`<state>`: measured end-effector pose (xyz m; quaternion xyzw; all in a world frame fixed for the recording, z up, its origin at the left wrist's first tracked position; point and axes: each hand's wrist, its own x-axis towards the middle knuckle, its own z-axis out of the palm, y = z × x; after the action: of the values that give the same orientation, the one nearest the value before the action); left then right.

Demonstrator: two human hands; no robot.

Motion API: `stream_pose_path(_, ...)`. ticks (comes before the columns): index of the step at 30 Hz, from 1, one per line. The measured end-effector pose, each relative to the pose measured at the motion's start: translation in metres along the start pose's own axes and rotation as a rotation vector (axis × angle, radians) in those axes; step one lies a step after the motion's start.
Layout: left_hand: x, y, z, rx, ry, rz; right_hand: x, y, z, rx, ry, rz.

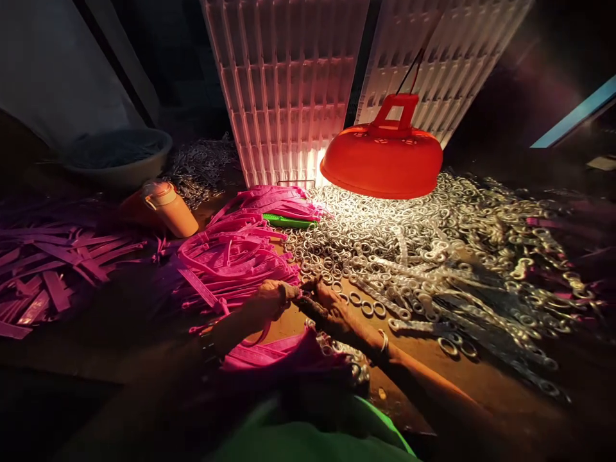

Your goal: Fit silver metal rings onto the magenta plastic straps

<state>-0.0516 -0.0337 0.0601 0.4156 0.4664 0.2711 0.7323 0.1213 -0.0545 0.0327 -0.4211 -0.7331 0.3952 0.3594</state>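
Note:
Near the middle of the head view my two hands meet at the fingertips. My left hand (273,300) is closed on a pink strap, which loops down below it. My right hand (333,313) is pinched beside it, and what its fingers hold is too small and dark to make out. Pink straps (231,256) lie heaped to the left of my hands, and more pink straps (283,353) rest just below them. Beyond and to the right spreads a large pile of silvery rings and linked pieces (409,237).
A red lamp (385,160) hangs low over the pile, before ribbed translucent panels (293,83). An orange bottle (174,208) stands at the left, near a wide basin (120,170). Another heap of straps (58,256) lies far left. A green item (289,221) sits among the straps.

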Motion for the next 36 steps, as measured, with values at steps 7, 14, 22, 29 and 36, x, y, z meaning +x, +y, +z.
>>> stream_pose_path(7,-0.036,-0.001,-0.004,0.264,-0.253,-0.102,-0.054,-0.031,0.007,-0.054,-0.180,-0.153)
stream_pose_path(14,-0.064,-0.023,0.023,-0.016,-0.277,-0.167,-0.077,-0.045,0.012,0.035,-0.262,0.022)
stream_pose_path(22,-0.071,-0.026,0.019,0.064,-0.208,-0.206,-0.089,-0.037,0.023,0.147,-0.189,0.138)
stream_pose_path(29,-0.075,-0.025,0.016,0.248,-0.277,-0.133,-0.095,-0.039,0.028,0.284,-0.111,0.602)
stream_pose_path(36,-0.080,-0.040,0.026,-0.131,-0.249,-0.222,-0.099,-0.030,0.033,0.303,-0.151,0.398)
